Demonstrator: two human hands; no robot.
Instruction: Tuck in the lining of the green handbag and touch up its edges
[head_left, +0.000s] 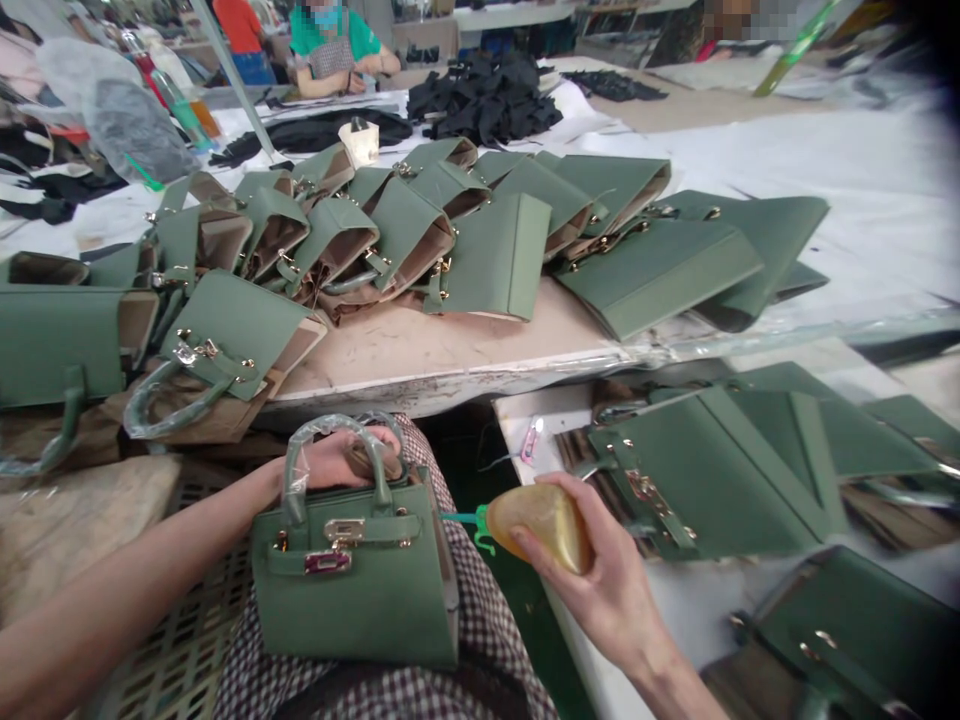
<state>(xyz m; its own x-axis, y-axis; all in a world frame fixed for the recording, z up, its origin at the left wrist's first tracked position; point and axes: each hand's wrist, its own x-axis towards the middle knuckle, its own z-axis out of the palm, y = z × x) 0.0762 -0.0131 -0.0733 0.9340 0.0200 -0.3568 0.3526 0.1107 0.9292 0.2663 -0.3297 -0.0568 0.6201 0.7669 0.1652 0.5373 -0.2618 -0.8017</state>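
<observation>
Handbag (356, 610), green, perched on checked cloth (480, 610) over the lap, seven o'clock in the view, handles up. Left hand (334, 460) at the bag's twelve, behind a plastic-wrapped handle (298, 470), right at the mouth; fingers curled but partly hidden, so cannot tell whether clamped on the brown lining or merely resting.

And over at the bag's three o'clock: right hand (604, 585), fingers and thumb clamped round a squeeze bottle (536, 520), green nozzle (482, 525) aimed at nine, thin tip right at the bag's upper edge. Touching? Cannot tell.

Tense stuff! Biggest danger, judging from here: a blob on the green front, from too hard a squeeze on that soft-looking bottle. Close second: a wobble, from sitting on a soft lap with no hand visible low down, and with it a smear or a jabbed edge. Metal clasp (345, 530) at twelve, awfully near, easy to foul with a stray drop. Possible mess on the left fingers too, from being so close to the opening. More green bags (495, 255) beyond, towards one o'clock, probably safe from drips.
</observation>
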